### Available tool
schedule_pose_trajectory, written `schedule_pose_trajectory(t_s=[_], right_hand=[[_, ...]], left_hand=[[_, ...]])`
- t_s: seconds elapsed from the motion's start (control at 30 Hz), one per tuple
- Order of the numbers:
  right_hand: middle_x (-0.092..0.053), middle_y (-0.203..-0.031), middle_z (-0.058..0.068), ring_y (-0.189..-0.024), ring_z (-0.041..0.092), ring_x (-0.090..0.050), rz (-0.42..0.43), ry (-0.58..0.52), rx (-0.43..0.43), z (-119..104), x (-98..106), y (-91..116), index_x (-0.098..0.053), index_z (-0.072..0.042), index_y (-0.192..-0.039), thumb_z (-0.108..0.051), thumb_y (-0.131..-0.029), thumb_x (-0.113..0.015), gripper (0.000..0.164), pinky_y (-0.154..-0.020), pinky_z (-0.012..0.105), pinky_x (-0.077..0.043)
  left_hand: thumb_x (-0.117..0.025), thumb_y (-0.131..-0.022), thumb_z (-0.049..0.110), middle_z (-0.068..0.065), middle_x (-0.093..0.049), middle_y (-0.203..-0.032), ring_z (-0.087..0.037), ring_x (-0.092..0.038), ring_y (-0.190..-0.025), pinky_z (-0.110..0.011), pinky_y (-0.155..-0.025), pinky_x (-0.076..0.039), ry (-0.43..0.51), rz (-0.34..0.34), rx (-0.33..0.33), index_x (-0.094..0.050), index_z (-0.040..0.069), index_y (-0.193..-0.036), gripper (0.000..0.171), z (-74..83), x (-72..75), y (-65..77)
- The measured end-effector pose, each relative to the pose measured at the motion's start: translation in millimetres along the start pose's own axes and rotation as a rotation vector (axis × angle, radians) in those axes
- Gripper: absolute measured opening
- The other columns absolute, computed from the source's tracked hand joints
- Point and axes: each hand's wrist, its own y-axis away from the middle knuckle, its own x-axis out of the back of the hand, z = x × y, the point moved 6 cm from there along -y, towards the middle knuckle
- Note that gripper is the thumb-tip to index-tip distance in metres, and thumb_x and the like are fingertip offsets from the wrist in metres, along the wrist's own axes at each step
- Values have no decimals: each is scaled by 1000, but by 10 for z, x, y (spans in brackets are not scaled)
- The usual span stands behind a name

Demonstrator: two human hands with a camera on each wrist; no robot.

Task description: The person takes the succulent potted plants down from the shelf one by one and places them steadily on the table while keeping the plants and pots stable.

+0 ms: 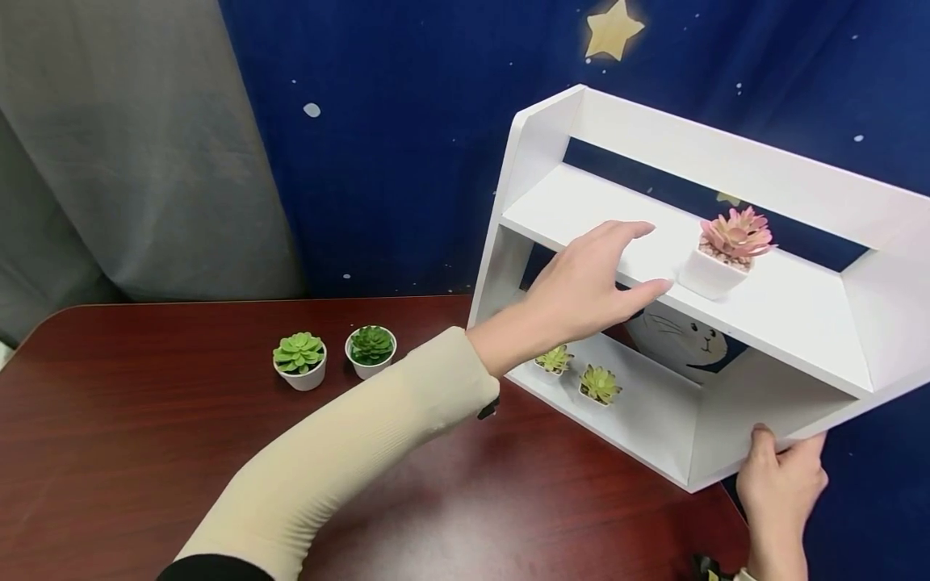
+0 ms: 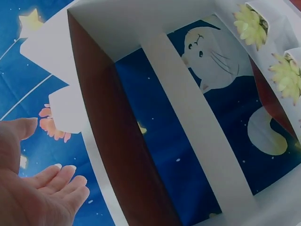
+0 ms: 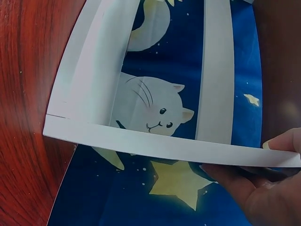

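My left hand (image 1: 581,286) reaches over the upper board of a white two-tier shelf (image 1: 726,161), thumb and fingers spread apart with nothing between them. Just beyond the fingertips stands a pink succulent in a square white pot (image 1: 715,276). In the left wrist view the same hand (image 2: 42,188) has its palm and bent fingers beside that pot (image 2: 67,110). My right hand (image 1: 781,492) grips the shelf's right side panel near its lower edge. The right wrist view shows the thumb on one face of the panel (image 3: 164,146) and the fingers on the other.
Two yellow-green succulents (image 1: 599,386) sit on the shelf's lower board. On the dark red table (image 1: 145,468), a light green succulent (image 1: 299,359) and a dark green one (image 1: 370,351) stand in round white pots. Behind hangs a blue starry curtain (image 1: 407,161) beside a grey one (image 1: 145,161).
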Motion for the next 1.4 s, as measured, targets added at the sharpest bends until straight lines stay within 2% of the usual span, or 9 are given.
schedule_pose_trajectory(t_s=[0.27,0.57,0.9,1.17,1.4], right_hand=[[-56,-124,45,-120,63,-47,12,-5,9,31,2,3,-44,0,-136,-19,-94,-47,46,-97,65,-30],[-56,-124,45,-121,63,-47,12,-8,11,30,1,-4,-44,0,-136,-19,-94,-47,46,-97,65,-30],[-57,-122,45,-118,62,-48,15,-8,11,19,5,-6,-44,-1,-136,-20,-94,-47,46,-95,65,-31],[-55,-124,45,-118,63,-47,7,-7,5,56,-9,7,-43,-1,-137,-21,-94,-47,47,-95,66,-30],[-56,-123,45,-118,63,-47,13,-13,21,41,-21,-10,-43,-1,-138,-20,-94,-46,48,-95,66,-30]], left_hand=[[-65,-92,57,6,-52,-153,-4,-46,-142,-18,-115,-38,-9,-41,56,-46,18,-152,74,101,-125,-194],[-69,-85,64,11,-54,-148,-1,-52,-134,-19,-108,-46,45,-84,170,-44,21,-153,84,108,-263,-318],[-72,-79,68,14,-51,-150,1,-50,-135,-18,-107,-46,58,-106,226,-40,24,-155,94,195,-427,-471],[-74,-75,72,20,-55,-142,5,-54,-127,-13,-99,-47,-11,-81,238,-46,30,-149,89,314,-569,-528],[-74,-78,68,22,-60,-133,6,-59,-116,-11,-83,-49,-50,-32,238,-51,30,-143,78,354,-572,-574]])
